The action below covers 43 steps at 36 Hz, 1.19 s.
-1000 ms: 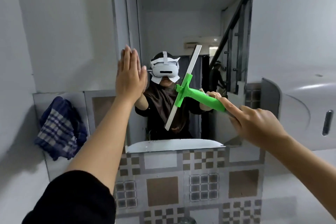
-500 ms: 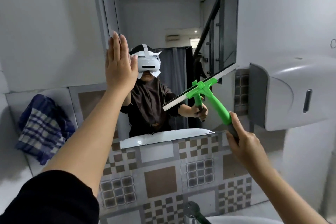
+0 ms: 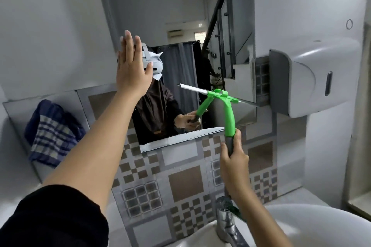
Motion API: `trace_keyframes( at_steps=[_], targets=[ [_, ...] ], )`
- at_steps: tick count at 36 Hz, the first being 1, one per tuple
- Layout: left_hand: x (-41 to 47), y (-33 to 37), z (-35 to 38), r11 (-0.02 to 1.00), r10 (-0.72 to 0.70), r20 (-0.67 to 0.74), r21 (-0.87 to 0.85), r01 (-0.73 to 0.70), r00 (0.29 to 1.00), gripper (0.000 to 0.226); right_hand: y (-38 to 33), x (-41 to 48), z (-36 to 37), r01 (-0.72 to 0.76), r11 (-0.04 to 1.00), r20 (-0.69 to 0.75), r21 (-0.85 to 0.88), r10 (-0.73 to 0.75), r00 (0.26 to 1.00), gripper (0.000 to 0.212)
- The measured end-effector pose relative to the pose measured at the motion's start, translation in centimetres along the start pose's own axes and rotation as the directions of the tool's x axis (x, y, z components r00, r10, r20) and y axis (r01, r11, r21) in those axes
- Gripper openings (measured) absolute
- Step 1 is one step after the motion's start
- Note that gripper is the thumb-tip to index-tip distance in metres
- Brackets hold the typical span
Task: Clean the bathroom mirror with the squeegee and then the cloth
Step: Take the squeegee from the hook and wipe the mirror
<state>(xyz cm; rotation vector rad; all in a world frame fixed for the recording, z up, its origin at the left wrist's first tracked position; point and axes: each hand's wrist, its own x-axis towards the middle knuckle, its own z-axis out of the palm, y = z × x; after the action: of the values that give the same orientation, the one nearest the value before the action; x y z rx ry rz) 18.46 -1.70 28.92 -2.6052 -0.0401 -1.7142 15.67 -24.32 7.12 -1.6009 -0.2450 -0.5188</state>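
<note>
The bathroom mirror fills the wall ahead above a tiled band. My left hand is raised flat with fingers together, at the mirror's left part; whether the palm touches the glass I cannot tell. My right hand grips the grey lower end of the green squeegee. Its blade lies almost level against the mirror's lower right part, near the bottom edge. A blue checked cloth lies bunched on the ledge at the left, apart from both hands.
A white wall dispenser juts out right of the mirror, close to the blade's right end. Below are a chrome tap and a white basin. The patterned tile band runs under the mirror.
The squeegee blade swung from steeply tilted to almost level and went down to the mirror's lower right. My right hand dropped with it. The view tilted down, showing tap and basin.
</note>
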Motion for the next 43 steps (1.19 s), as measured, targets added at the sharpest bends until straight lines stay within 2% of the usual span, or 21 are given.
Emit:
trace_keyframes(
  at_steps=[6, 13, 18, 24, 31, 35, 40, 43],
  targets=[
    [-2.0, 0.0, 0.7, 0.998, 0.053, 0.038, -0.021, -0.053, 0.998, 0.068, -0.7, -3.2, 2.9, -0.057, 0.993, 0.031, 0.100, 0.054, 0.998, 0.061],
    [-2.7, -0.7, 0.4, 0.995, 0.098, 0.055, -0.031, -0.096, 0.994, 0.067, -0.4, -6.4, 5.3, -0.071, 0.996, 0.110, 0.052, 0.065, 0.992, 0.064],
    [-3.4, -1.1, 0.3, 0.992, 0.124, 0.064, -0.012, -0.124, 0.990, 0.068, -0.2, -8.9, 6.6, 0.019, 0.993, 0.193, -0.116, 0.004, 0.981, 0.068],
    [-4.4, -1.0, 0.0, 0.991, 0.131, 0.074, -0.012, -0.130, 0.989, 0.067, 0.2, -9.5, 6.5, 0.101, 0.955, 0.226, -0.278, -0.038, 0.973, 0.066],
    [-5.9, -0.4, 0.5, 0.997, 0.069, 0.074, -0.022, -0.068, 0.995, 0.064, 0.6, -9.5, 5.4, 0.237, 0.885, 0.244, -0.401, -0.146, 0.959, 0.066],
    [-6.9, -0.3, 1.0, 0.999, 0.039, 0.086, -0.027, -0.037, 0.996, 0.064, 0.4, -8.7, 4.4, 0.311, 0.833, 0.267, -0.458, -0.204, 0.942, 0.069],
    [-7.0, 0.0, 1.1, 1.000, 0.005, 0.089, -0.023, -0.003, 0.996, 0.063, -0.2, -7.1, 2.7, 0.417, 0.720, 0.343, -0.555, -0.258, 0.903, 0.074],
    [-7.0, 0.4, 1.1, 0.999, -0.013, 0.084, -0.035, 0.016, 0.996, 0.064, -0.4, -5.8, 1.5, 0.490, 0.653, 0.389, -0.578, -0.307, 0.869, 0.070]
  ],
)
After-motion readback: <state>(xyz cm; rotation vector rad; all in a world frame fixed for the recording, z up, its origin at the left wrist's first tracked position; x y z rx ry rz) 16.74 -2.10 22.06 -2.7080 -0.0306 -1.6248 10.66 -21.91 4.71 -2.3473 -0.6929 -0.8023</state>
